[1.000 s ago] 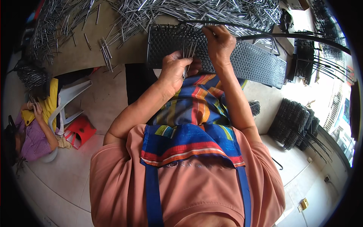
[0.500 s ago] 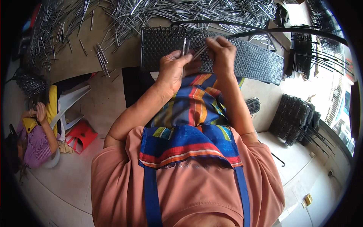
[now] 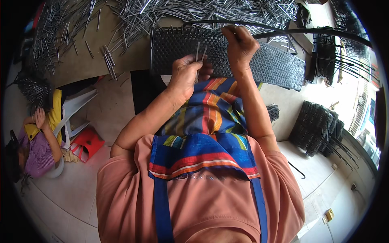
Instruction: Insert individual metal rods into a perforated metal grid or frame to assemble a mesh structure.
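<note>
A long black perforated tray (image 3: 279, 65) lies across my lap, over a striped cloth. My left hand (image 3: 187, 75) is closed around a small bundle of thin metal pins (image 3: 199, 54) that stick up over the tray's near edge. My right hand (image 3: 240, 44) pinches something small at the tray's far edge, beside a thin black rod (image 3: 324, 32); what it grips is too small to tell. Several short pins stand in the tray's holes at its left end.
A large heap of loose metal pins (image 3: 170, 12) covers the floor beyond the tray. Stacks of black trays (image 3: 314, 125) stand at the right. At the left another person (image 3: 34, 146) sits by a white plastic chair (image 3: 75, 109) and a red object.
My left hand has moved left and up with its bundle of pins. My right hand has shifted to the tray's far edge. The view has tilted slightly.
</note>
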{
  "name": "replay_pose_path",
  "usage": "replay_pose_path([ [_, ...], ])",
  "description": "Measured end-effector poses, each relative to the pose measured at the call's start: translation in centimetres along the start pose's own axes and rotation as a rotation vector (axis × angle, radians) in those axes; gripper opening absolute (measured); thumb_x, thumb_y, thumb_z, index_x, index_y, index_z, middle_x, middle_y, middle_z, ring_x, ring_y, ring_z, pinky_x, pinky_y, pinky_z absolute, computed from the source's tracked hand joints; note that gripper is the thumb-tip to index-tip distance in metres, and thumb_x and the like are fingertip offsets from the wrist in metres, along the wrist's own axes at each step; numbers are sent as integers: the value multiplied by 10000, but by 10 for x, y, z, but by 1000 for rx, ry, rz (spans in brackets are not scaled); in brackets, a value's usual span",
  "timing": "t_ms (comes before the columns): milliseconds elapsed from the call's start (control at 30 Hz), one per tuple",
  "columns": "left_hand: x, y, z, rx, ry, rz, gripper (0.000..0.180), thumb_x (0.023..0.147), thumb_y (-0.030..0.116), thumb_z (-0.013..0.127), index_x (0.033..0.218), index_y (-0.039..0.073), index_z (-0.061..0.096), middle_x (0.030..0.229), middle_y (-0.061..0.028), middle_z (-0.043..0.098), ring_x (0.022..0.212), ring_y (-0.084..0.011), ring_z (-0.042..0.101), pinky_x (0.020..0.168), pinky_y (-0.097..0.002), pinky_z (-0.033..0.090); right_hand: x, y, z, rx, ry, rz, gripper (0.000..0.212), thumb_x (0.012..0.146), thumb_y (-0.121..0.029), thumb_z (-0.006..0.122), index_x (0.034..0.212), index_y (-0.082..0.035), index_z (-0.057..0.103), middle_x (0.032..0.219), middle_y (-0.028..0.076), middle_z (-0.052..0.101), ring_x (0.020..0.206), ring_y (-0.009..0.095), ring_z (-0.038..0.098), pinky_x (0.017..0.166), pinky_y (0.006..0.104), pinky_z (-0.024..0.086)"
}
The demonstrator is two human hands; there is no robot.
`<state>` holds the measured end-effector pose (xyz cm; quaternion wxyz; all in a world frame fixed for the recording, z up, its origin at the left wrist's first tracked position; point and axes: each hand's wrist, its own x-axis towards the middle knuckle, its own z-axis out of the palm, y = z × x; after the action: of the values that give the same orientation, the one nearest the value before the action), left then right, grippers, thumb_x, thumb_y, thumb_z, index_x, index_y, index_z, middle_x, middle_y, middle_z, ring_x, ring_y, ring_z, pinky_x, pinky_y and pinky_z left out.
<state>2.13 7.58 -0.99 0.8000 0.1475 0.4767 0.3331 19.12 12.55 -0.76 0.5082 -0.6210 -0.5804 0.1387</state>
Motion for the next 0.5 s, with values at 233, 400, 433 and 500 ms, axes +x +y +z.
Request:
replay_pose_path([
  [233,2,0,2,-72,-13,19,142,916,20,524,1006,14,634,861,-103,690,730,-177,676,643,-285,545,-5,6,2,-42,-4,-103,77,746,-13,764,805,-12,713,674,55,641,600,102,571,579,238,455],
  [400,5,-1,-1,-87,-42,-5,163,918,16,526,1038,7,637,899,-104,690,764,-183,676,684,-295,551,-4,0,5,-90,-11,35,98,750,-35,761,841,-30,725,723,60,659,592,132,602,560,259,462],
  [433,6,-1,-1,-84,-58,-16,187,922,14,526,1070,1,640,937,-105,690,792,-188,675,711,-305,554,-4,3,4,-93,-10,38,98,750,-35,761,841,-30,725,723,60,659,592,132,602,560,259,462],
  [500,8,-3,1,-109,-75,-18,188,923,12,525,1071,0,640,942,-108,690,793,-187,674,708,-304,553,-2,11,3,-168,-49,-96,128,764,-54,755,890,-46,732,743,50,663,611,135,616,564,266,467],
])
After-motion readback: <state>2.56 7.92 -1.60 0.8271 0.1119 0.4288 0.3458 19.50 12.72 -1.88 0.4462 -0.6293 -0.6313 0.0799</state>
